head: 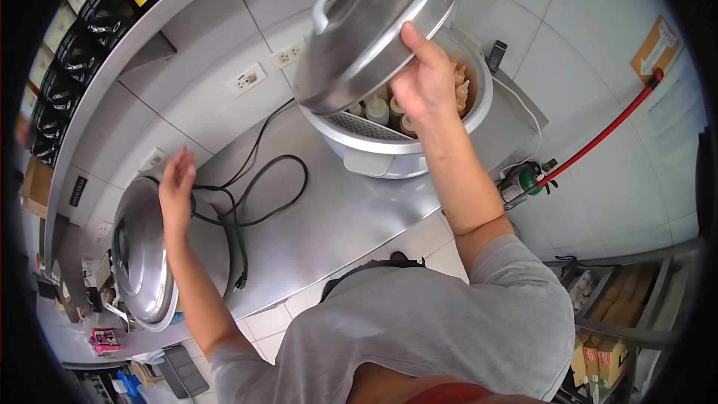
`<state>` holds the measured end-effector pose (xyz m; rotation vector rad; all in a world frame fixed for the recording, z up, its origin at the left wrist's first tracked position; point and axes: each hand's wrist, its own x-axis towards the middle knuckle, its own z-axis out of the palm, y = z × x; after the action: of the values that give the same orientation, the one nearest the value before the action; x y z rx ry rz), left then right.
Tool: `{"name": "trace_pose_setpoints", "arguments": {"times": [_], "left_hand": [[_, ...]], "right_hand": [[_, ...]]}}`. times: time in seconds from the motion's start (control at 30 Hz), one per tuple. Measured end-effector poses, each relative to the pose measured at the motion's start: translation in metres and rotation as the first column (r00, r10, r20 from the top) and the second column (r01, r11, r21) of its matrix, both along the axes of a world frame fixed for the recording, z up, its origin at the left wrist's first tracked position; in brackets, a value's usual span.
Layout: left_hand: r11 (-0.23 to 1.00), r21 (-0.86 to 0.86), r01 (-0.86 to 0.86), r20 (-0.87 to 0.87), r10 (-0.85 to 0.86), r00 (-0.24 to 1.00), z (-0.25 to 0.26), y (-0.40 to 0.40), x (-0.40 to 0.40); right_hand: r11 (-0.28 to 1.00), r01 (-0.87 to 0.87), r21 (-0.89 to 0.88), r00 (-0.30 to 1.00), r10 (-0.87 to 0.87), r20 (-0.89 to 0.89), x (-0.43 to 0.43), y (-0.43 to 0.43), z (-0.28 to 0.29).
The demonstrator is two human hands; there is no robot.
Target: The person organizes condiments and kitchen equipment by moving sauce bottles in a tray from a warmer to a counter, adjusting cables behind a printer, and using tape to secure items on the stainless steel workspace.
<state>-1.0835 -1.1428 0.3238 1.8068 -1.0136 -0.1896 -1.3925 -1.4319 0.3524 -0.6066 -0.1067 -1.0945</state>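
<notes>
My right hand (420, 78) grips the rim of a large metal lid (381, 22) with a pale loop handle. The lid is tilted above a big round rice cooker (370, 146) and covers part of its opening. Inside the cooker several squeeze bottles (377, 109) with pointed nozzles stand beside a perforated metal plate (362, 126). My left hand (177, 196) is raised at the side of a second cooker with a domed metal lid (141, 252). Its fingers hold nothing; whether it touches that lid cannot be told.
Both cookers stand on a stainless steel counter (336, 224). A looped black power cord (275, 219) lies between them, its plug near the front edge. Dark jars (84, 50) line a shelf at upper left. A green fire extinguisher (521, 182) with a red hose is at right.
</notes>
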Motion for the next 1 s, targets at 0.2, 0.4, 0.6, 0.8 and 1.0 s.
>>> {"name": "trace_pose_setpoints", "arguments": {"times": [0.2,0.4,0.6,0.8,1.0], "left_hand": [[0.992,-0.119,-0.046,-0.052,0.04,0.998,-0.002,0.044,-0.072],[0.992,-0.114,-0.048,-0.071,0.04,0.997,-0.027,0.082,-0.073],[0.995,-0.083,0.055,-0.119,-0.065,0.991,-0.053,0.095,-0.078],[0.99,-0.036,0.135,-0.198,-0.139,0.97,-0.062,0.077,-0.081],[0.985,-0.111,0.128,-0.111,-0.141,0.984,-0.043,0.023,-0.074]], "right_hand": [[0.992,-0.113,-0.051,0.989,0.117,0.091,-0.01,0.065,-0.004],[0.914,-0.394,0.096,0.914,0.401,-0.067,0.07,0.127,-0.065],[0.884,-0.378,0.275,0.887,0.431,-0.164,0.123,0.158,-0.178],[0.933,-0.36,0.002,0.264,0.104,-0.959,0.084,0.12,-0.196],[0.81,-0.385,-0.442,0.21,-0.389,-0.897,-0.02,0.078,-0.086]]}}
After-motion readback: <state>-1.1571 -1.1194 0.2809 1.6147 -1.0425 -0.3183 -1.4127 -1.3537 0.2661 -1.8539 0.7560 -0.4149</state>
